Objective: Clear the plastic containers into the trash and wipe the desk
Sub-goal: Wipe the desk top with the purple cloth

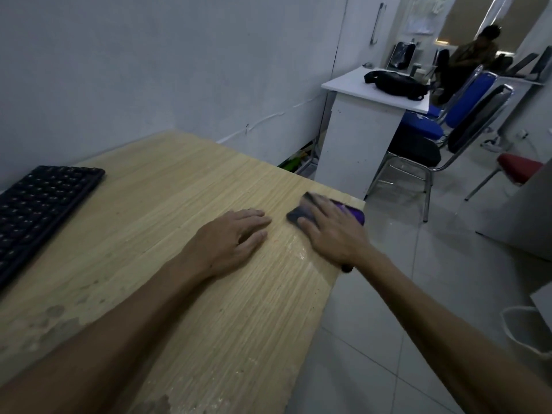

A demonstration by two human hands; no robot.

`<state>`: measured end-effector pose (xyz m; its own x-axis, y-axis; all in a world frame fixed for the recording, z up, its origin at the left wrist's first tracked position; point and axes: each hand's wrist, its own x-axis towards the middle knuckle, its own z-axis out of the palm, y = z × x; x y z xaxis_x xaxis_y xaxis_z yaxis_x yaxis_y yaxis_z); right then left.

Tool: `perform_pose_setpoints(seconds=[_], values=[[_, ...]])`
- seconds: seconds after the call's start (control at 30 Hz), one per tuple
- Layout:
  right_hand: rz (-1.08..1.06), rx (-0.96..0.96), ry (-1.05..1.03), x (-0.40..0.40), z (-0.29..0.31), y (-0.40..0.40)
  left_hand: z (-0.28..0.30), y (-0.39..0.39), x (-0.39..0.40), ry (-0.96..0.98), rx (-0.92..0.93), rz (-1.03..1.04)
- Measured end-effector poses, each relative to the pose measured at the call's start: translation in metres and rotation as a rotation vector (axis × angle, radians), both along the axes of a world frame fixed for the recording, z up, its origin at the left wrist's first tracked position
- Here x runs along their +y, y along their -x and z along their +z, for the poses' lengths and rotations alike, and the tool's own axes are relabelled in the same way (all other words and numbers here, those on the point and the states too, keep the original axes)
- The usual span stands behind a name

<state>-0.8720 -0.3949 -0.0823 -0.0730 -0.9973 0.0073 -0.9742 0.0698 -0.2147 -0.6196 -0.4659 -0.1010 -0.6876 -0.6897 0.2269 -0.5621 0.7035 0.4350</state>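
Hands: two, both bare, both reaching out over the light wood-grain desk (185, 186) from the near edge.
Left hand (236, 234): flat on the wood, palm down, fingers straight and close together, holding nothing.
Right hand (334, 234): spread flat and pressing down on one dark purple wiping cloth (301, 215), fingers laid across its top.
Cloth position: near the desk's right edge, just beside the left hand's fingertips but apart from them; its far end is blurred.
Desk surface: a wet-looking sheen just by the right wrist; several worn, grey patches in the veneer along the near left part.
Bin: one pale container with a white liner (525, 330) on the tiled floor, low at the right, cut off by the frame.
Plastic containers: I can see none on the desk from here.
Keyboard: one black computer keyboard (38, 210) at the desk's left side, well apart from both hands.
Chairs: one black-padded metal-framed chair (418, 153) past the desk's far corner, one blue-backed chair (472, 97) behind it, one red-seated stool or chair (519, 165) off to the right.
White cabinet: one (355, 138), standing against the wall beyond the desk, with one black bag (394, 83) lying on top.
Far end: one person (475, 52) seated at another table, too dim to make out more.
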Motion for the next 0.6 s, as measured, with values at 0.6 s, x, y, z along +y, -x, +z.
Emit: perform_pose_setpoints(seconds=[0.6], values=[[-0.347, -0.023, 0.007, -0.035, -0.003, -0.030, 0.028, -0.082, -0.004, -0.097, 0.069, 0.110]])
